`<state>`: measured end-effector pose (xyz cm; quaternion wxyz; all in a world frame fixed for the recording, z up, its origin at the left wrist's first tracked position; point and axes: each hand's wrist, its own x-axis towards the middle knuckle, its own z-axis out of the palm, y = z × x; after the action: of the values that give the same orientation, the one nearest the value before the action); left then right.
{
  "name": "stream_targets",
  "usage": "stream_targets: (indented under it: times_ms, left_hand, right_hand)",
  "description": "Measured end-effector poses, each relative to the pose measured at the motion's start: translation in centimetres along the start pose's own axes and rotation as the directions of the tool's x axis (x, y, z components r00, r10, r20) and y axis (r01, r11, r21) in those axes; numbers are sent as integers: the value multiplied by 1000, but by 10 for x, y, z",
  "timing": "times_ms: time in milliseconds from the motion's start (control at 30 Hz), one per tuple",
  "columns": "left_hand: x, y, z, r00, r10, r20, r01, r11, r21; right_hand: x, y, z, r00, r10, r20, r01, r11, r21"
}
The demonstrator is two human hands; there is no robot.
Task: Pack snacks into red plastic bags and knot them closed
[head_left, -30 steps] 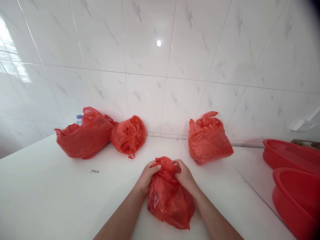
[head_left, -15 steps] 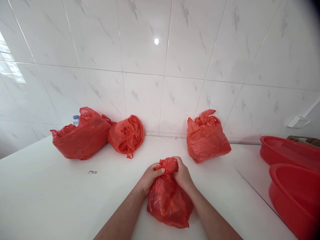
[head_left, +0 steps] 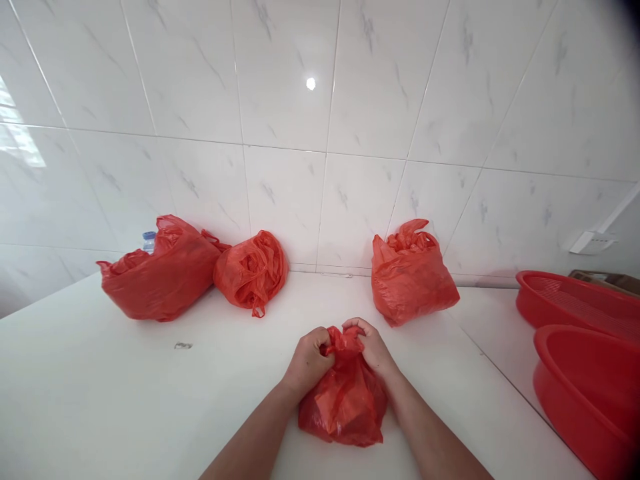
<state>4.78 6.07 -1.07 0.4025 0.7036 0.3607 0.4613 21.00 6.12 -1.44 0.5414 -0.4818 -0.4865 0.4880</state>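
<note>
A filled red plastic bag (head_left: 345,407) rests on the white table in front of me, its top gathered into a bunched neck. My left hand (head_left: 311,360) is closed on the left side of that neck, with thumb and fingers pinching the film. On the other side, my right hand (head_left: 373,347) curls its fingers around the gathered top. What lies inside the bag shows only as blurred shapes through the red film.
Along the tiled wall stand a large red bag (head_left: 160,283), a rounder red bag (head_left: 250,273) and another red bag (head_left: 414,280). A blue-capped bottle (head_left: 149,241) shows behind the leftmost. Red plastic baskets (head_left: 545,360) stand at the right, near a wall socket (head_left: 594,243).
My left hand has rolled over, its knuckles now uppermost at the neck. My right hand has shifted slightly right and its fingers show more. The bag's neck sits a little lower.
</note>
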Motion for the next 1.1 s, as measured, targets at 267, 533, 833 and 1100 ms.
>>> stream_targets:
  times_ms: [267,533,833,1100]
  left_hand:
    - [3,-4,-15,953,181,-244,-122,964,237]
    - [7,-22,-48,811,227,-539,0,922,388]
    - [8,-23,-64,705,18,-709,128,980,152]
    - [9,-36,-69,763,-168,-624,164,984,-65]
  right_hand:
    - [1,-7,-19,999,37,30,-48,783,620]
    - [1,-8,-60,1000,16,-8,-7,739,674]
    - [-4,-10,-64,998,-30,55,-12,770,638]
    - [-3,-3,-59,997,71,-4,-66,938,340]
